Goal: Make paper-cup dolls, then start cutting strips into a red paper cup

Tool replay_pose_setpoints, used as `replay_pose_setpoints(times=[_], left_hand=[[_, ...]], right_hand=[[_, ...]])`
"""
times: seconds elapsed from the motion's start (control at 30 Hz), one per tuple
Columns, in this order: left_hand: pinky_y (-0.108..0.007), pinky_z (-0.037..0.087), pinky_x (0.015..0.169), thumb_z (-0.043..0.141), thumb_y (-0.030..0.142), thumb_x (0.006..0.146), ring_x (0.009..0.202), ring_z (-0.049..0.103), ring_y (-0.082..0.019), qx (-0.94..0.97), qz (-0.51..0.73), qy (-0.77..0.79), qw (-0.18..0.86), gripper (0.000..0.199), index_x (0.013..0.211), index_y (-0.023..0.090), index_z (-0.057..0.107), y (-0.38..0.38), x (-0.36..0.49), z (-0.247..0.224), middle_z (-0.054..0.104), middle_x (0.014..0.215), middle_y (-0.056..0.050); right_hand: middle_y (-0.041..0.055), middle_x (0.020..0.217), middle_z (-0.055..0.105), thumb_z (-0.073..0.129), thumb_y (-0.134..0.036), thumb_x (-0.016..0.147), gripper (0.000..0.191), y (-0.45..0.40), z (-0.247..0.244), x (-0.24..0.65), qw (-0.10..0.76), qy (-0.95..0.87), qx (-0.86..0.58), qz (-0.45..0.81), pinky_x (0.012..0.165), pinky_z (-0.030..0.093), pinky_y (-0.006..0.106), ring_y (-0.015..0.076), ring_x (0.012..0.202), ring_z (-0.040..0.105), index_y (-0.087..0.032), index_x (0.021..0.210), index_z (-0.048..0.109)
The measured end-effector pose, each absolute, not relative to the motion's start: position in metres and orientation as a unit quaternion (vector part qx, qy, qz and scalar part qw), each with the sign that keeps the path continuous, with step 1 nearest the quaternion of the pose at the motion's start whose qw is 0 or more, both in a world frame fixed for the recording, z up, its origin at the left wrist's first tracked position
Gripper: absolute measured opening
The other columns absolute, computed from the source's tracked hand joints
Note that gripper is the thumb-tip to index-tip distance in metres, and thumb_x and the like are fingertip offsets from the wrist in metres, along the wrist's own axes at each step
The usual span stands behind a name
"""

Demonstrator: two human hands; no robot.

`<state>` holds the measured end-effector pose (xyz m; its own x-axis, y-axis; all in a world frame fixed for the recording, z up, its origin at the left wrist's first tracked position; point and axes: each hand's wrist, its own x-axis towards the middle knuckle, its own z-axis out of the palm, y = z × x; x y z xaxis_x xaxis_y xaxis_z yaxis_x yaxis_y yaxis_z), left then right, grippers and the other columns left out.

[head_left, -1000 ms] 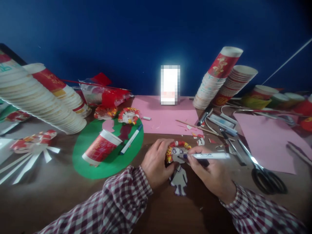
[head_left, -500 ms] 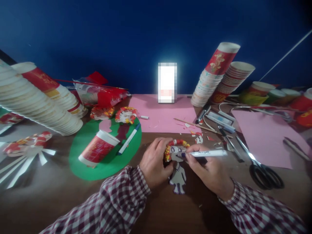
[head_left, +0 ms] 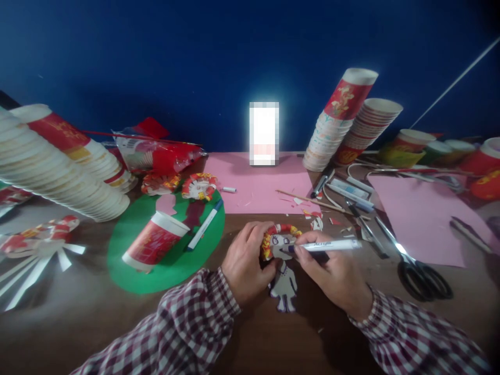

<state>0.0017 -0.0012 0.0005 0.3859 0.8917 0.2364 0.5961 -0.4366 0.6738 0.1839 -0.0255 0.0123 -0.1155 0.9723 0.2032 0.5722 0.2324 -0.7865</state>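
Observation:
A flat paper doll [head_left: 284, 285] lies on the brown table, its pale body edged in dark purple. Curled red and yellow paper frames its head, where drawn eyes show. My left hand [head_left: 247, 263] is closed on the left side of the head, thumb near the neck; its fingertips are partly hidden behind the curls. Between the thumb and fingers of my right hand [head_left: 339, 276] is a white acrylic marker [head_left: 332, 245], held nearly level. Its dark tip is at the doll's face, below the eyes.
On the left, a green paper oval [head_left: 128, 276] bears a red paper cup [head_left: 156, 242] and a blue-capped marker [head_left: 205, 225]. Cup stacks [head_left: 332, 127] stand on both sides. Black-handled scissors [head_left: 424, 278] lie right, near pink paper [head_left: 422, 219]. A lit screen [head_left: 264, 133] stands behind.
The view has shifted slightly, so the surroundings sit a little further left. Both hands keep their hold, and the marker tip stays at the doll's face with barely any movement.

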Motion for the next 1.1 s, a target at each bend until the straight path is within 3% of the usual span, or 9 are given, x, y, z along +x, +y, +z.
replay_pose_setpoints(times=[1.1], left_hand=[[-0.039,0.039,0.095,0.06,0.017,0.066,0.109,0.047,-0.022,0.799,0.29,0.466,0.246,0.058,0.122,0.019,0.041,-0.0007,0.001,-0.0002,0.051,0.114,-0.008]], right_hand=[[-0.0016,0.075,0.06,0.052,-0.025,0.084,0.006,-0.024,0.0117,0.1844,0.364,-0.689,-0.555,0.292,0.062,0.043,0.024,0.0122,0.067,0.055,-0.02,0.085,0.057]])
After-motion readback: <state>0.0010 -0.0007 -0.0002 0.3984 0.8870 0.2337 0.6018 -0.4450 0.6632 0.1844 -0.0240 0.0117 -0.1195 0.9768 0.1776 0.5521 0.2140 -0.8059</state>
